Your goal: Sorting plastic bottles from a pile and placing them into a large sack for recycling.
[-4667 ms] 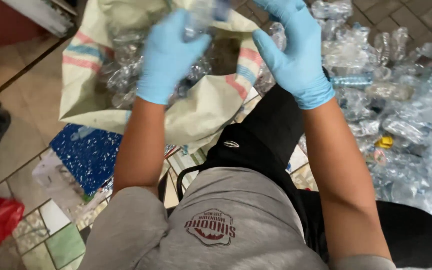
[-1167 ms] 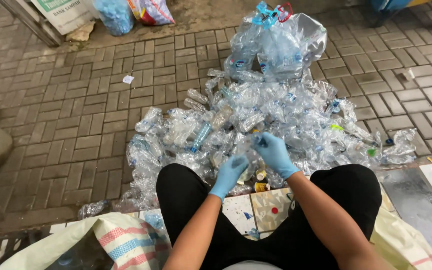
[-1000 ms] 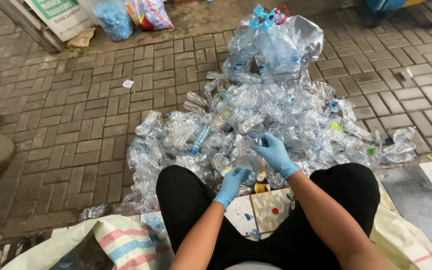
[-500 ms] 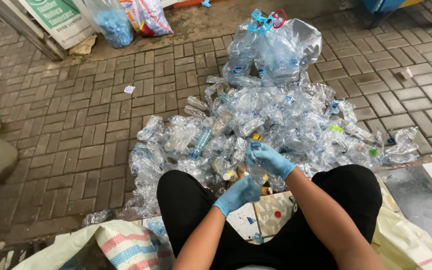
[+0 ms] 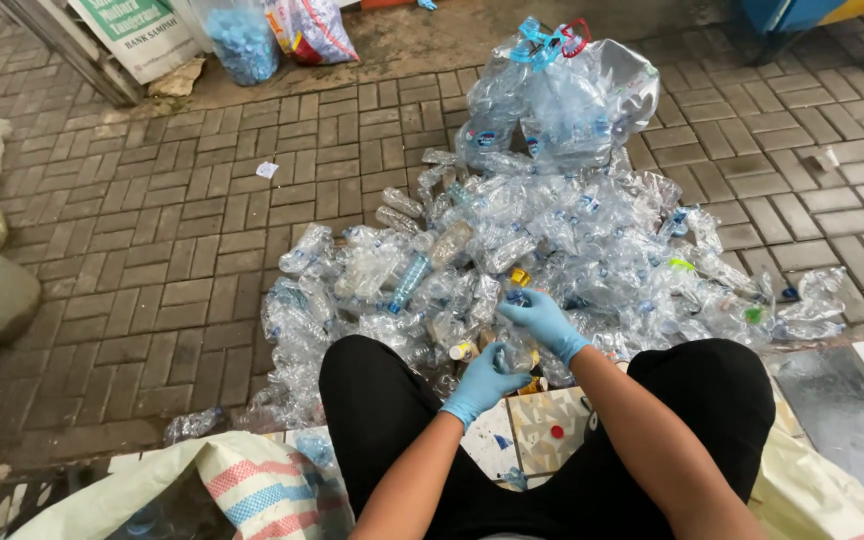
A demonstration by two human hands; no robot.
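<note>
Brick paving [image 5: 202, 250], bottle pile [image 5: 552, 230], 2 gloved hands.

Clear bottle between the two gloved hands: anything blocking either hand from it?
Nothing visible does. The left hand and right hand are both already on the clear bottle, at the near edge of the bottle pile. Other bottles crowd right around it, but none lies between hands and bottle.

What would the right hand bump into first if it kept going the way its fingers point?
Probably the clear plastic bottle that both hands seem to hold: the right hand points down-left at it, toward the left hand. Depth is unclear.
</note>
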